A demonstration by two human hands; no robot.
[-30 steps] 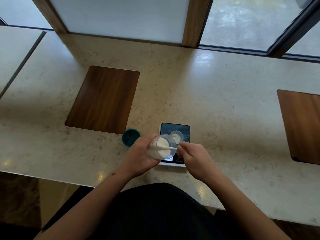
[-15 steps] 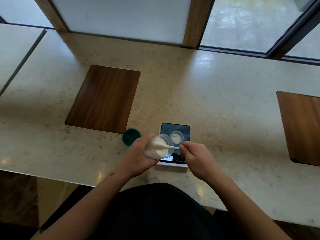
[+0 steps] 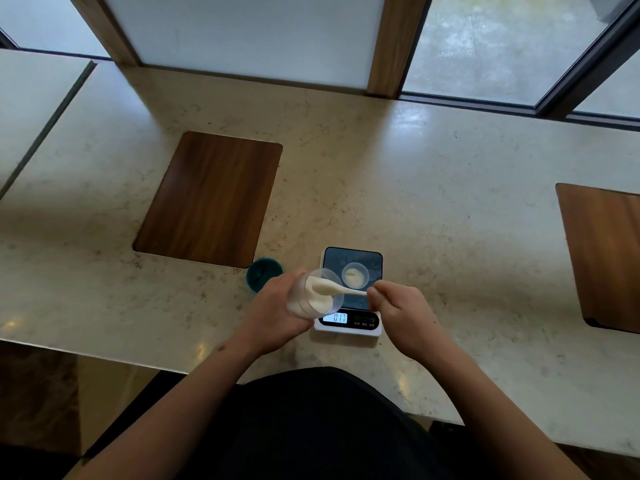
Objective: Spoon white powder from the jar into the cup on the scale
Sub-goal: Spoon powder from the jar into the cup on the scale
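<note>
A clear jar (image 3: 313,295) of white powder is tilted on its side, mouth toward the right, gripped by my left hand (image 3: 273,311) just left of the scale. My right hand (image 3: 401,311) pinches the handle of a white spoon (image 3: 341,289) whose bowl reaches into the jar's mouth. Behind the spoon a small clear cup (image 3: 355,276) with some white powder stands on the dark platform of the scale (image 3: 353,263). The scale's lit display shows digits near its front edge.
A teal lid (image 3: 263,271) lies on the stone countertop (image 3: 433,188) left of the scale. Wooden inlays are set into the counter at the left (image 3: 211,199) and far right (image 3: 602,254). Windows run along the back; the counter's front edge is near my body.
The spoon's bowl has stayed in the jar's mouth. Both hands and the jar have shifted only slightly, and the jar sits a little more to the left of the scale.
</note>
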